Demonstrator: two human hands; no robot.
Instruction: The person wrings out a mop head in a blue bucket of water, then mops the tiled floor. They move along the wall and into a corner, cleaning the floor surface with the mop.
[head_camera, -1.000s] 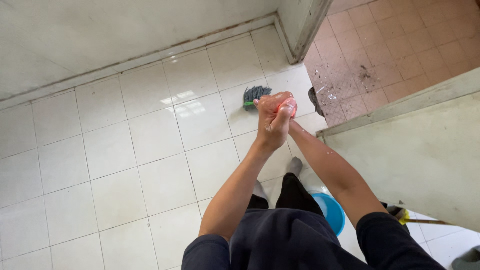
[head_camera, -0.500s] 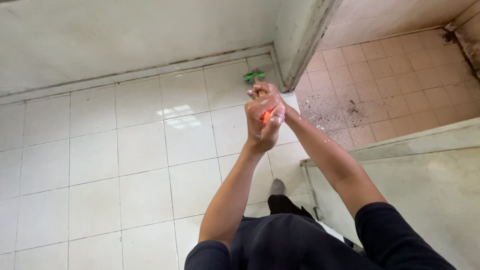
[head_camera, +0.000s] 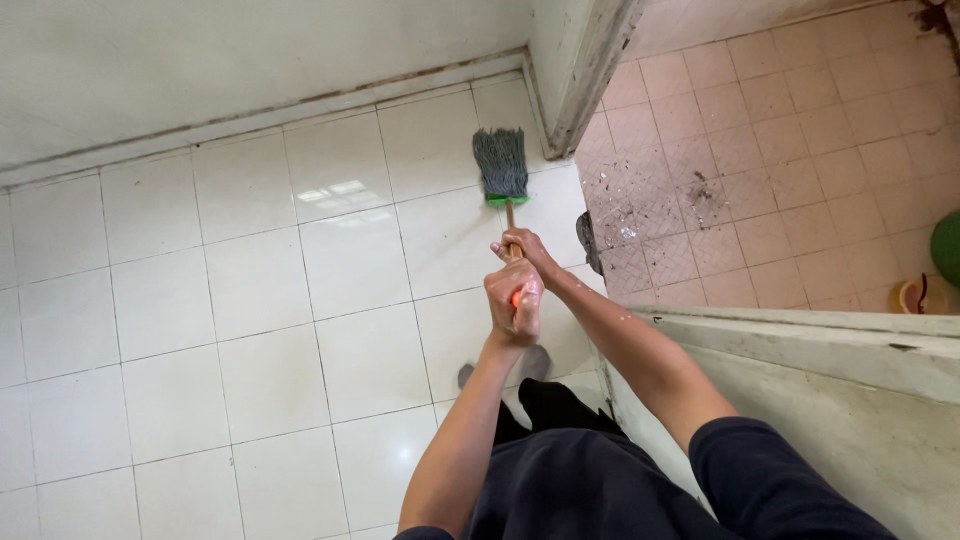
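Note:
A mop with a grey string head (head_camera: 500, 163), a green collar and a wooden handle (head_camera: 510, 220) lies stretched out on the white tiled floor (head_camera: 250, 300) near the wall corner. My left hand (head_camera: 513, 300) is shut around the orange top end of the handle. Just above it, my right hand (head_camera: 525, 250) grips the wooden handle too. Both hands look wet, with droplets on the right forearm.
A white wall with a skirting line (head_camera: 260, 115) runs along the far side. A door frame (head_camera: 575, 80) leads to a pinkish tiled floor (head_camera: 780, 150) with dirt marks. A pale door or panel (head_camera: 850, 400) stands at the right. My socked feet (head_camera: 530, 365) are below.
The mop head has slid forward into full view, toward the wall corner. My hands have dropped lower in the picture, still stacked on the handle.

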